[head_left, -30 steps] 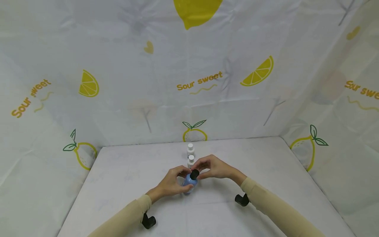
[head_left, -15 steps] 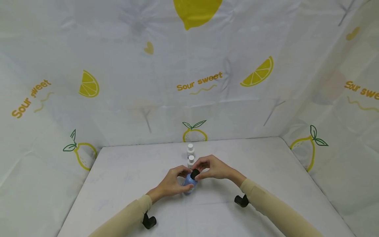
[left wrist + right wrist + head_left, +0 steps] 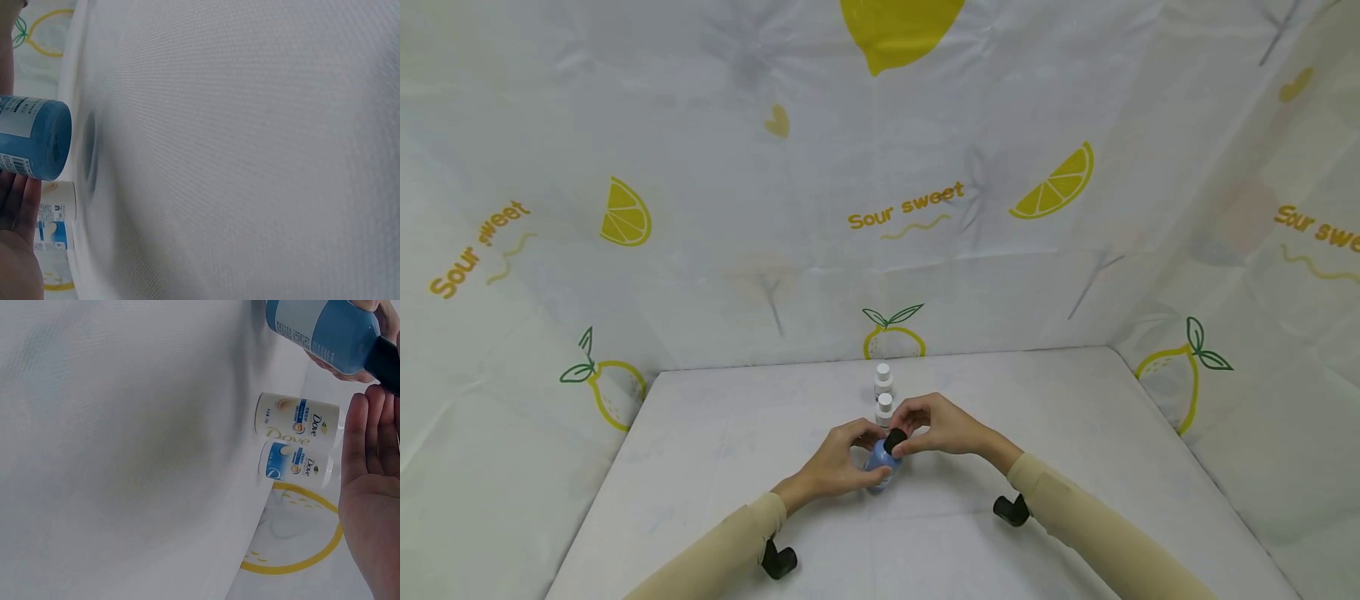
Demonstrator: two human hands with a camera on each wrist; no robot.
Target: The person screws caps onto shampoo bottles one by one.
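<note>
A blue bottle with a label and a black cap leans to the right in the head view. My left hand grips its body, thumb on the near side and fingers on the far side. The thumb and fingertips of my right hand pinch the cap. In the left wrist view the bottle's base hangs slightly above the cloth. The right wrist view shows the bottle's shoulder with the cap on its neck.
Behind the hands stand two white Dove bottles, the nearer one and the farther one, in line on the white cloth-covered table. A lemon-printed curtain rises behind the table. Black wrist cameras, left and right, hang below the sleeves.
The bottle and its black cap have shifted very slightly to the right. My right fingers have crept a little round the cap, while the left hand keeps nearly the same hold.
</note>
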